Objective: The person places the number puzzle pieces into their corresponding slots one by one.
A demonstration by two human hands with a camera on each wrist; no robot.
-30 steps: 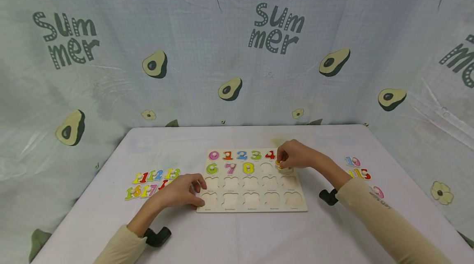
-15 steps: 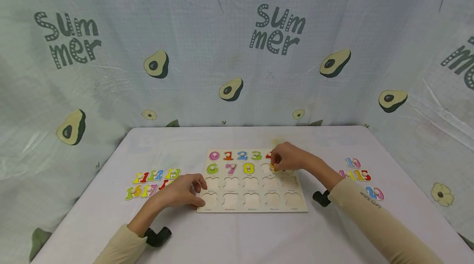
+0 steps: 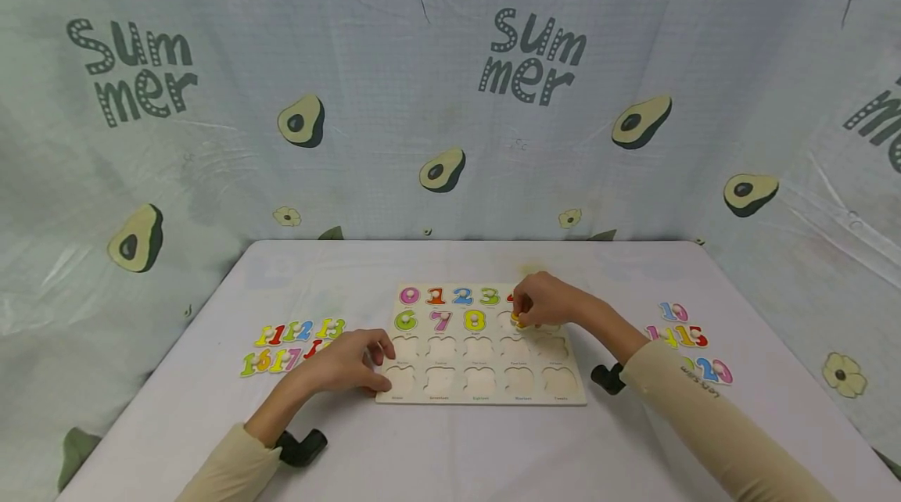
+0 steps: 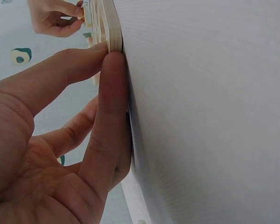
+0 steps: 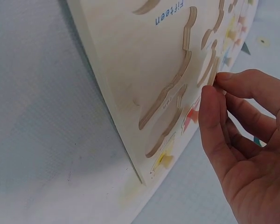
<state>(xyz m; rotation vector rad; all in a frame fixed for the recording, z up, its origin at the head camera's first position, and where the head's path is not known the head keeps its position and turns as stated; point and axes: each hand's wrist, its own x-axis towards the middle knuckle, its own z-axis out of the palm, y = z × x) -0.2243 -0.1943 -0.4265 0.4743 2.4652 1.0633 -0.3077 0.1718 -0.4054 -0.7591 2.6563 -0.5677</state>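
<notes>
My left hand (image 3: 354,361) grips the left edge of a pale wooden puzzle board (image 3: 479,394), fingertips at its rim in the left wrist view. Over the second row, just right of the yellow 8 (image 3: 475,320), my right hand (image 3: 552,300) pinches a yellow number piece (image 3: 518,321). Edge-on in the right wrist view, that wooden piece (image 5: 213,71) shows between thumb and fingertips; its digit is hidden. Pegged numbers 0 (image 3: 409,295) to 4 fill much of the top row. A yellow piece (image 5: 164,161) sits at the board's far corner.
Left of the board lie several number pieces, among them 11 (image 3: 271,335) and 17 (image 3: 285,360), partly behind the left hand. On the right are 10 (image 3: 673,312), 15 (image 3: 690,336) and 20 (image 3: 714,371). A patterned curtain (image 3: 366,173) hangs behind the table.
My right hand has moved left across the board with the yellow piece, from the right end of the second row to beside the 8. The left hand stays at the board's edge.
</notes>
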